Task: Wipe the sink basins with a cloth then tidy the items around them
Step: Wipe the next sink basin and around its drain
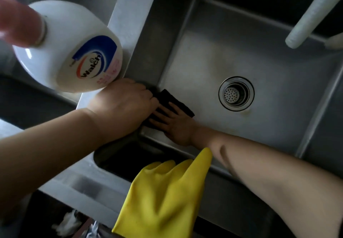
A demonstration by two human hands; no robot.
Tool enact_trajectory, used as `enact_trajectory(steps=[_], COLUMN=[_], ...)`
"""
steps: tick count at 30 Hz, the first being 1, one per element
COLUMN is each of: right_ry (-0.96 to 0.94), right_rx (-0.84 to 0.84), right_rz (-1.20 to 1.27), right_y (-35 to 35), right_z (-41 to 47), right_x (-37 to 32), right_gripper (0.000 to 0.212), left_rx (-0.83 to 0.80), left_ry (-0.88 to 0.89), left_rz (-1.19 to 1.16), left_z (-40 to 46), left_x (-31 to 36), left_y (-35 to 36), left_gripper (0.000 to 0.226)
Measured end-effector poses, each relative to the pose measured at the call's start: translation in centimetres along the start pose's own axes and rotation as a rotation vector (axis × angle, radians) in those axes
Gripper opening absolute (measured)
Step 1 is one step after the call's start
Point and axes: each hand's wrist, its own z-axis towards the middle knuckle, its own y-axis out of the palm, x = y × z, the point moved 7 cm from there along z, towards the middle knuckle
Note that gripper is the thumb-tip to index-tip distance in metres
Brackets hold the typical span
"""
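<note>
Two hands meet at our sink basin (259, 66)'s near left corner: the right hand (176, 124) presses a dark cloth (178, 104) flat with straight fingers, the left hand (122, 102) curls onto the cloth's edge. Behind stands a white bottle (74, 46) on the worktop (130, 5); a yellow glove (163, 197) drapes the front rim.

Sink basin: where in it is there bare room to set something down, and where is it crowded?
Bare: the sink basin floor between the drain strainer and the back wall, and right of the strainer. Crowded: the near-left corner, where the left hand and right hand meet on the dark cloth, and the near rim under the yellow glove.
</note>
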Motion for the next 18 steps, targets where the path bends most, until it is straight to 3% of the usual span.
enact_trajectory(steps=[4, 10, 14, 18], right_ry=[-0.080, -0.042, -0.026, -0.006], right_rx=[0.038, -0.106, -0.208, -0.296], right_rz=[-0.033, -0.011, -0.112, -0.092], right_y=[0.6, 2.3, 2.5, 2.3], right_z=[-1.6, -9.4, -16.9, -20.0], right_x=[-2.4, -1.5, 0.5, 2.2], right_gripper=[0.059, 0.057, 0.073, 0.078], left_rx=[-0.066, -0.132, -0.138, -0.113], left_ry=[-0.050, -0.105, -0.196, -0.176], left_rz=[0.031, 0.024, -0.111, -0.128], left_z=[0.1, 0.0, -0.2, -0.1], left_x=[-0.2, -0.3, -1.3, -1.2], left_y=[0.4, 0.4, 1.4, 1.2], left_gripper=[0.010, 0.006, 0.038, 0.043])
